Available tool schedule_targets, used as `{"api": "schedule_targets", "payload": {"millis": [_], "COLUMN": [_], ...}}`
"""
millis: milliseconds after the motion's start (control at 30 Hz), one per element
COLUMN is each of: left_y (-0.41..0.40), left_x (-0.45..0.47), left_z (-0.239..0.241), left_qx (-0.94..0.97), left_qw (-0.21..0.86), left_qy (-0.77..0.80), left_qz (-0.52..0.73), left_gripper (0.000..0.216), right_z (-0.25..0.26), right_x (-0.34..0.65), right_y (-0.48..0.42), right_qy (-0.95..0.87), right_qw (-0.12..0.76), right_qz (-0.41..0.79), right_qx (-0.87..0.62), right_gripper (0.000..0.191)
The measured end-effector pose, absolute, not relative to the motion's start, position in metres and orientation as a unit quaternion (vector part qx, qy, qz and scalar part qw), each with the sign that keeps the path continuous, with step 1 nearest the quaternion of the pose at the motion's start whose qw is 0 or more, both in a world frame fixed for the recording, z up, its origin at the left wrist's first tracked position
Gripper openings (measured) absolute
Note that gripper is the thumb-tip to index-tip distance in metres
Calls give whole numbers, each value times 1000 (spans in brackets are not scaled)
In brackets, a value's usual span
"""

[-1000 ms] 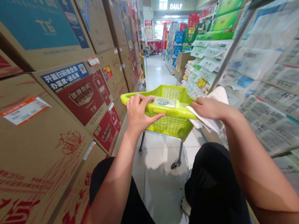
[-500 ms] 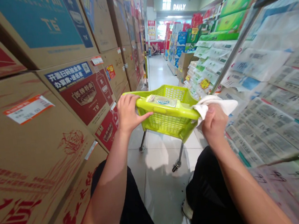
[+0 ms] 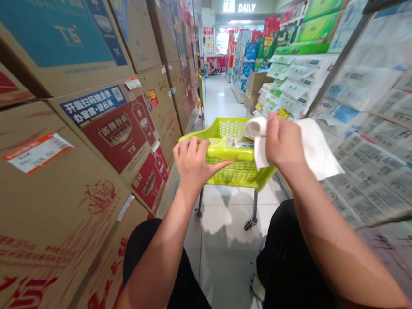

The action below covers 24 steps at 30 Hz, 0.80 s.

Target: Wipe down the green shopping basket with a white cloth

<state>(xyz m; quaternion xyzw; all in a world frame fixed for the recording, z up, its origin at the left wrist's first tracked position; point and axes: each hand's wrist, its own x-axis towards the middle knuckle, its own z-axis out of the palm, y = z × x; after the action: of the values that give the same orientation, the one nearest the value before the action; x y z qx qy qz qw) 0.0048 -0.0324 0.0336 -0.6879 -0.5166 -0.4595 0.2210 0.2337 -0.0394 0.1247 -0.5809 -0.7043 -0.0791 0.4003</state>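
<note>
From my end I see the green shopping cart (image 3: 226,178) just beyond the wearer's knees (image 3: 288,229). I have the left hand (image 3: 191,161) curled over the left part of the cart's handle (image 3: 233,152), thumb stretched out, and the right hand (image 3: 285,142) clenched on a white cloth (image 3: 318,149) at the handle's right end. Cartons (image 3: 76,210) rise left of the cart.
</note>
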Motion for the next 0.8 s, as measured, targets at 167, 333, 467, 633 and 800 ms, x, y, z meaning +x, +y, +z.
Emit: {"api": "schedule_targets", "payload": {"millis": [167, 333, 467, 633, 800], "left_y": [-34, -32, -34, -43, -46], "left_x": [6, 1, -2, 3, 19], "left_z": [38, 43, 53, 70, 90], "left_qx": [-688, -695, -730, -752, -764], "left_qw": [223, 237, 215, 207, 172], "left_qy": [-526, -517, -498, -490, -493], "left_qz": [-447, -441, -416, -389, -379], "left_gripper": [67, 66, 65, 54, 44], "right_z": [114, 104, 108, 121, 139], "right_x": [198, 222, 240, 249, 239], "right_y": [-56, -62, -59, -42, -17], "right_qy": [-851, -843, -838, -814, -757], "right_qw": [249, 216, 215, 334, 467], "right_qz": [-80, -140, -133, 2, 89], "right_qx": [-456, -473, -484, -476, -449], "right_gripper": [55, 59, 57, 69, 81]}}
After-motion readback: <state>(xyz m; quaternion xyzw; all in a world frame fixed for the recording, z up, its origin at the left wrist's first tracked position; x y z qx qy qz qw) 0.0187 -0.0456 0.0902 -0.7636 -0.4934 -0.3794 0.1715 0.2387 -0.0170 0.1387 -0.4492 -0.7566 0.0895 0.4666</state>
